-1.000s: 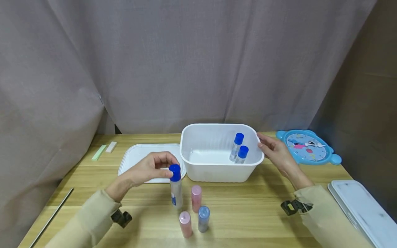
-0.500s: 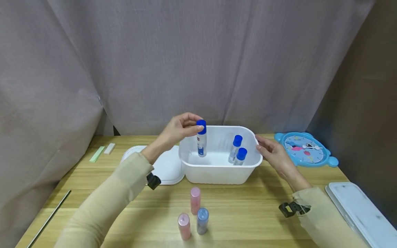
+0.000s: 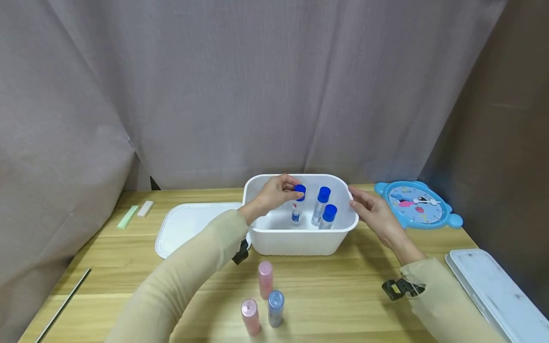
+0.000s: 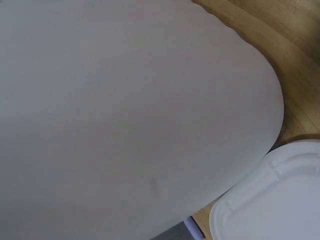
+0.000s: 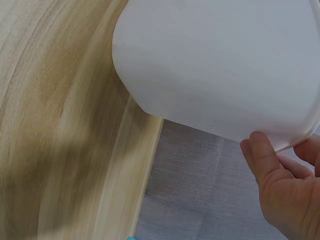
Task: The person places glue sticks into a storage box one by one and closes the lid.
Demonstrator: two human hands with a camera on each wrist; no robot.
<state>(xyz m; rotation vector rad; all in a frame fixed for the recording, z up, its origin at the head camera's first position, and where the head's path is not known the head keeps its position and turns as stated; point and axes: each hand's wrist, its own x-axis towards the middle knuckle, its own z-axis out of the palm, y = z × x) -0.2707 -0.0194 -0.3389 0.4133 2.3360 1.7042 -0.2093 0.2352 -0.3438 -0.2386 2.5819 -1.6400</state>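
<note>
A white plastic bin (image 3: 296, 242) stands on the wooden table. My left hand (image 3: 274, 194) reaches over its left side and pinches a glue stick (image 3: 297, 209) by its blue cap, holding it upright inside. Just right of it in the bin are a second blue-capped glue stick (image 3: 319, 212) and a third one (image 3: 329, 216). My right hand (image 3: 377, 216) grips the bin's right rim between thumb and fingers; the right wrist view shows fingertips (image 5: 259, 137) against the outer wall. In the left wrist view the bin's wall (image 4: 140, 110) fills most of the picture and the left hand is hidden.
In front of the bin stand two pink tubes (image 3: 265, 281) and a blue tube (image 3: 276, 309). A white lid (image 3: 184, 226) lies left of the bin. A blue clock (image 3: 413, 205), a white flat case (image 3: 493, 281), a metal rod (image 3: 64, 305) and small green strip (image 3: 127, 216) lie around.
My left hand has carried the glue stick from the table front up over the bin's left rim and down inside, beside the other two. The right hand has kept its grip on the rim.
</note>
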